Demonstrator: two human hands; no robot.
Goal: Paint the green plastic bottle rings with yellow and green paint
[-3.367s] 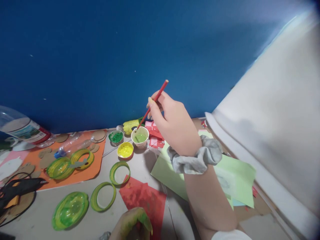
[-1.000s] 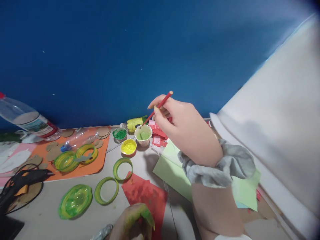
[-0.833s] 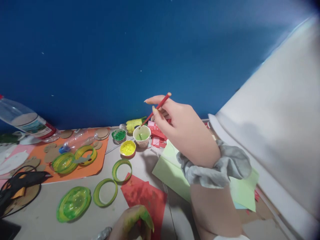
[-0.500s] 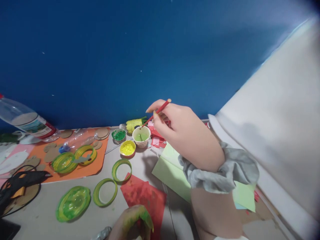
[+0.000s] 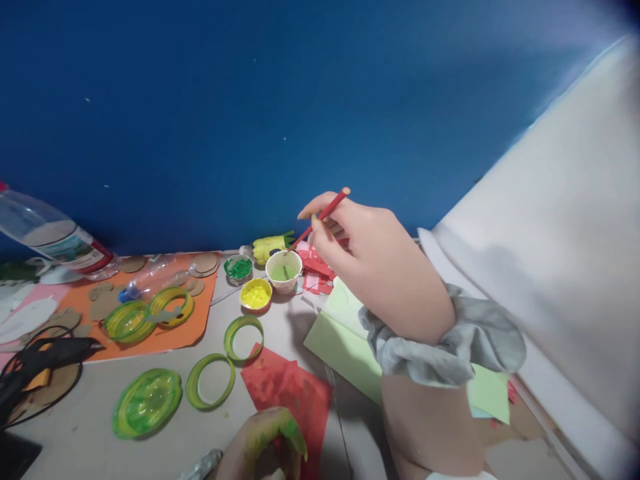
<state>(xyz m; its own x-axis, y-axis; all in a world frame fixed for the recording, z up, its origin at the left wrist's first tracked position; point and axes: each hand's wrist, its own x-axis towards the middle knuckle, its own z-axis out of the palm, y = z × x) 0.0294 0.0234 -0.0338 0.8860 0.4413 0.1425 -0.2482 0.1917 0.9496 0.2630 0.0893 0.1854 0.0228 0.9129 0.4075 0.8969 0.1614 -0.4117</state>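
Note:
My right hand (image 5: 350,247) pinches a red paintbrush (image 5: 327,208), whose lower end is at the rim of a paper cup (image 5: 283,283) holding greenish liquid. Beside that cup stand a cup of green paint (image 5: 239,268) and a cup of yellow paint (image 5: 256,295). My left hand (image 5: 265,443), smeared with green and yellow paint, is curled at the bottom edge over red paper (image 5: 295,393); what it may hold is hidden. Left of it lie two green rings (image 5: 243,340) and a green-painted round plastic piece (image 5: 147,405).
On orange paper (image 5: 195,327) lie cardboard discs, scissors, green rings and a clear bottle. A large bottle (image 5: 75,250) and a black glue gun (image 5: 55,357) are at the left. A yellow painted bottle (image 5: 270,249) lies by the blue wall. Green paper (image 5: 345,347) is under my right arm.
My right hand has moved slightly right and up with the brush. My left hand has hardly moved.

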